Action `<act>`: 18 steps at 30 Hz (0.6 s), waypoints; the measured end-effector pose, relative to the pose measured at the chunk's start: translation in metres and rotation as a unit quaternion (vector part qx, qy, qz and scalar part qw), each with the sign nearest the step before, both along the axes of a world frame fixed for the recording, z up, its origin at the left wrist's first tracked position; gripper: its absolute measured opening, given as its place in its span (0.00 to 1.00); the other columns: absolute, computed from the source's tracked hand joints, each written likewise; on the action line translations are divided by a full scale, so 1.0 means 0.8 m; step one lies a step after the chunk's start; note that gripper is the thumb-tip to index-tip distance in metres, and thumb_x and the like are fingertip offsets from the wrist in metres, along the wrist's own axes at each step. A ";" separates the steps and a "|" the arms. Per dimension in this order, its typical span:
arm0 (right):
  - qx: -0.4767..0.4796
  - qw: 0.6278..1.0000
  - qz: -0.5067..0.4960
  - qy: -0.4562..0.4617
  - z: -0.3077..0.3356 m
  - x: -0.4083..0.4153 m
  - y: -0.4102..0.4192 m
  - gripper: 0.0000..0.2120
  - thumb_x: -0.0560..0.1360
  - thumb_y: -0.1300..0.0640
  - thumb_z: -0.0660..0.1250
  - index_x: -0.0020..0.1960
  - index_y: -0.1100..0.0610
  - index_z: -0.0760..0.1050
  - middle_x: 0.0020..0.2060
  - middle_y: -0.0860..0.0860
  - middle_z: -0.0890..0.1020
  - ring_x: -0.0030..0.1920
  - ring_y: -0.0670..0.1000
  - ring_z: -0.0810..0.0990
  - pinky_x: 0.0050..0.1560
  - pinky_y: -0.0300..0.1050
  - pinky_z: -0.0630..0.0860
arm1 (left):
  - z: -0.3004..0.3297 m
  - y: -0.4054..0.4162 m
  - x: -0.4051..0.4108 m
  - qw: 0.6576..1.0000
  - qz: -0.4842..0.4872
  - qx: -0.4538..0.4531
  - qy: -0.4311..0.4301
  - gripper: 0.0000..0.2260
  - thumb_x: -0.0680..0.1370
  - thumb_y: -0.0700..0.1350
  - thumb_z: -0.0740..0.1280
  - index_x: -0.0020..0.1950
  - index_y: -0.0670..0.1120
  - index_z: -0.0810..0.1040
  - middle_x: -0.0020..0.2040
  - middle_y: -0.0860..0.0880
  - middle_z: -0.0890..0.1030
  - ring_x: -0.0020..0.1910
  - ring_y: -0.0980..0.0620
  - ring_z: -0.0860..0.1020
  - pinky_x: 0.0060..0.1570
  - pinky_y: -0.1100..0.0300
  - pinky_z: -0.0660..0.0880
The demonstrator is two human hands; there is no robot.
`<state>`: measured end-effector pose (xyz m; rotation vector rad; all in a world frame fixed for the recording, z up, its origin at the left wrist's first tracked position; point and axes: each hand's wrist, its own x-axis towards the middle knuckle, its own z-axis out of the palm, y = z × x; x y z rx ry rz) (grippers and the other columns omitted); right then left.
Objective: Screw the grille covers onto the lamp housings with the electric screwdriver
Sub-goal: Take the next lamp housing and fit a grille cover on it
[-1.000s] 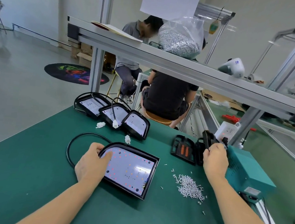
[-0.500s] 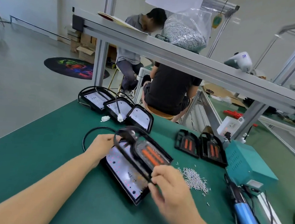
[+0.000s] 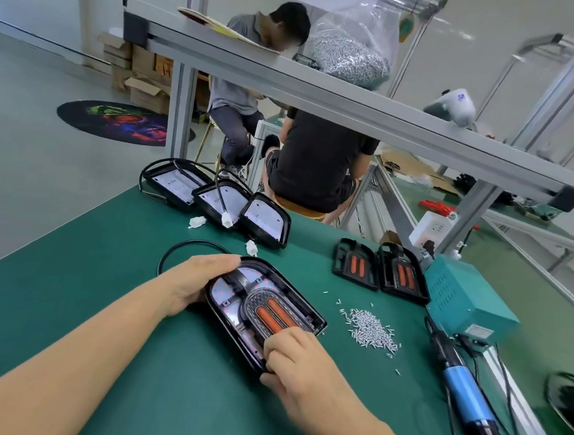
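Note:
A black lamp housing (image 3: pixel 310 313) lies on the green table in front of me, with a black grille cover (image 3: pixel 273 310) carrying two orange strips seated in it. My left hand (image 3: pixel 194 280) grips the housing's far left edge. My right hand (image 3: pixel 296 365) pinches the near end of the cover and housing. The blue electric screwdriver (image 3: pixel 467 394) lies untouched at the right. A pile of small silver screws (image 3: pixel 369 328) sits between the housing and the screwdriver.
Three more lamp housings (image 3: pixel 218 198) stand at the table's far edge; two spare grille covers (image 3: pixel 379 269) lie beside a teal power box (image 3: pixel 461 296). An aluminium shelf rail (image 3: pixel 356 109) crosses overhead with a bag of screws (image 3: pixel 351 56). Two people sit beyond the table.
My right hand fetched a grille cover from the far right and has lowered it into the housing. My left hand stayed on the housing's left edge.

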<state>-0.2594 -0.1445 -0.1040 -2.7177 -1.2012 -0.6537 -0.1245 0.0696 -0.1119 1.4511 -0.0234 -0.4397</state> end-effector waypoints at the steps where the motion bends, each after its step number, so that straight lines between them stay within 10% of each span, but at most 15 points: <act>1: -0.005 1.000 0.000 0.029 0.002 0.002 -0.001 0.08 0.72 0.57 0.73 0.39 0.59 0.76 0.46 0.51 0.80 0.48 0.53 0.76 0.49 0.44 0.74 | 0.000 0.002 -0.001 1.000 -0.002 -0.002 -0.002 0.09 0.78 0.48 0.66 0.55 0.48 0.82 0.50 0.48 0.85 0.45 0.51 0.83 0.53 0.54 0.76; 13: 0.045 0.992 0.016 0.115 0.008 -0.015 -0.001 0.11 0.81 0.57 0.63 0.51 0.62 0.81 0.52 0.53 0.80 0.53 0.55 0.75 0.60 0.46 0.71 | -0.001 -0.018 -0.007 1.000 -0.011 0.018 0.002 0.10 0.80 0.43 0.63 0.58 0.43 0.80 0.51 0.44 0.84 0.47 0.48 0.82 0.51 0.54 0.76; 18: 0.179 0.966 -0.160 0.097 0.011 -0.031 -0.063 0.11 0.78 0.60 0.66 0.59 0.58 0.79 0.57 0.50 0.78 0.60 0.49 0.74 0.64 0.38 0.67 | -0.012 -0.024 -0.008 0.950 0.048 0.252 -0.176 0.12 0.81 0.45 0.60 0.62 0.48 0.78 0.61 0.50 0.77 0.61 0.49 0.74 0.64 0.53 0.67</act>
